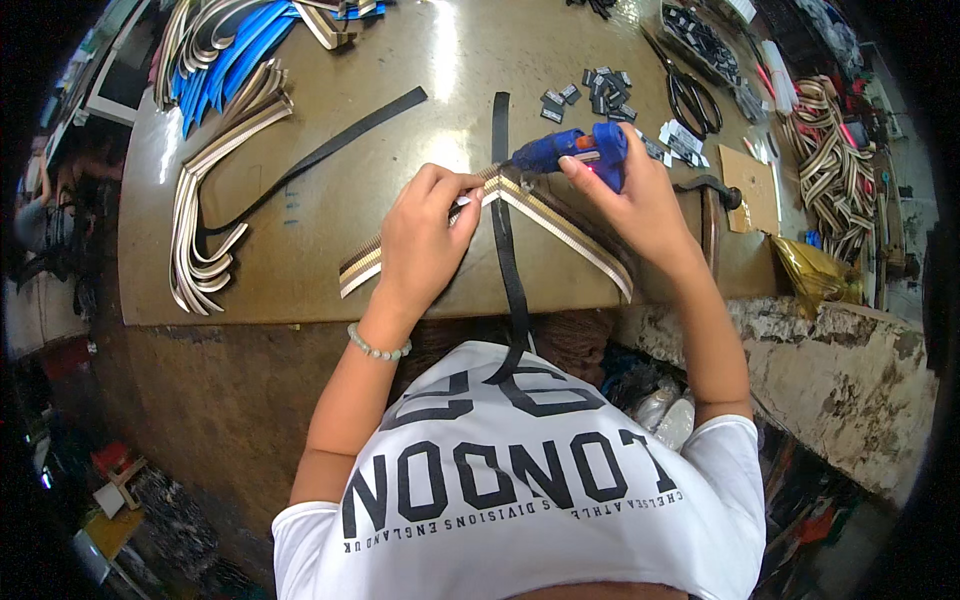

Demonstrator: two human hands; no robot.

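Observation:
A beige, brown and white striped webbing strip [568, 238], bent into an upside-down V, lies on the brown table [290, 275]. My left hand [422, 222] is closed on it near the bend, thumb and fingers pinched together. Crossing the strip at its bend is a narrow black strap [508, 262], whose near end hangs over the table edge onto my shirt. In my right hand [645, 205] I grip a blue hot glue gun [600, 150]. Its dark nozzle points left, close to the bend beside my left fingertips.
Several bent striped strips [190, 220] are piled at the left, with blue strips [235, 65] beyond. A second black strap [325, 152] lies nearby. Small black tags [607, 92], scissors [688, 100], a hammer [711, 215], cardboard [748, 188] and a striped webbing bundle [830, 165] sit at the right.

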